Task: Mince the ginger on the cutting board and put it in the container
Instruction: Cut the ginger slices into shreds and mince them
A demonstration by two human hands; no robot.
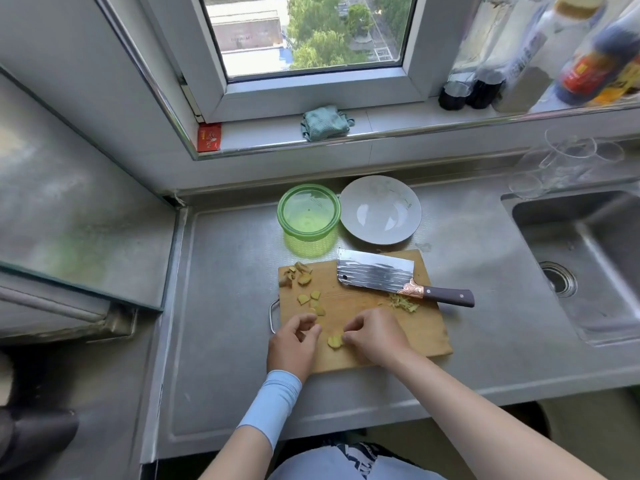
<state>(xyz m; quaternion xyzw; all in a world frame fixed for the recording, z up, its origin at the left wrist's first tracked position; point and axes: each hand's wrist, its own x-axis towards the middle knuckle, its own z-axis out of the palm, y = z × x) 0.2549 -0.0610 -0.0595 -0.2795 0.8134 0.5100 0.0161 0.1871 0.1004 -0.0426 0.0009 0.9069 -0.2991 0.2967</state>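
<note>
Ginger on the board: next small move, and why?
Probably gather the loose slices next to the slice the right hand pinches; the left hand hovers empty beside it. They're unminced, and the cleaver lies unused on the cutting board.

We cannot see all of the pale yellow ginger slice (333,342): the right hand (375,336) covers part. At upper right, tall dark and clear bottles (595,64) are blurry and cut off.

Green translucent container (309,212), grey plate (380,209), yellow ginger (334,341) — tan cutting board (398,327)
</note>
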